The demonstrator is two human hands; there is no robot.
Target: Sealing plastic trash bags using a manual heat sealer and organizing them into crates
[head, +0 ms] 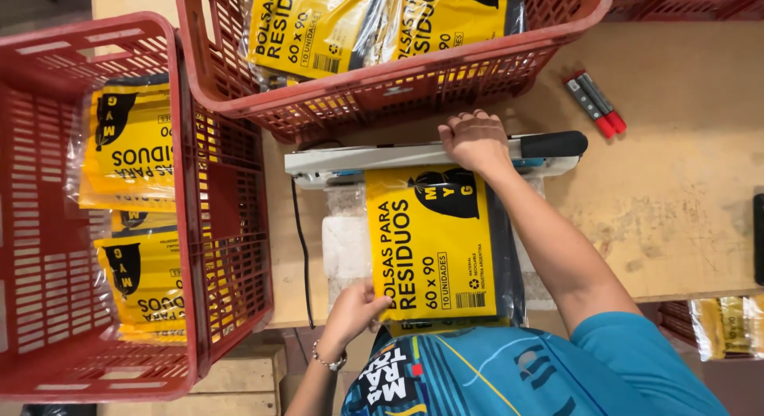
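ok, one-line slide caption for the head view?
Right hand presses the sealer bar down on a yellow bag pack; left hand steadies its near corner.

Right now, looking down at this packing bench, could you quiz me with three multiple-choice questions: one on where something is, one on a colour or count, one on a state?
1. Where do the two marker pens lie?
A. In the left crate
B. On the wooden bench, right of the sealing machine
C. On the yellow packet

2. What colour are the crates?
A. Red
B. Green
C. White

3. What is the right hand doing?
A. Hanging free in the air
B. Holding a pen
C. Pressing on the arm of the sealing machine

Answers: 1 B, the pens rest on the bare bench beyond the machine's black handle. 2 A, both plastic crates are red. 3 C, the right hand lies on the bar while the left hand grips the near corner of the yellow packet.
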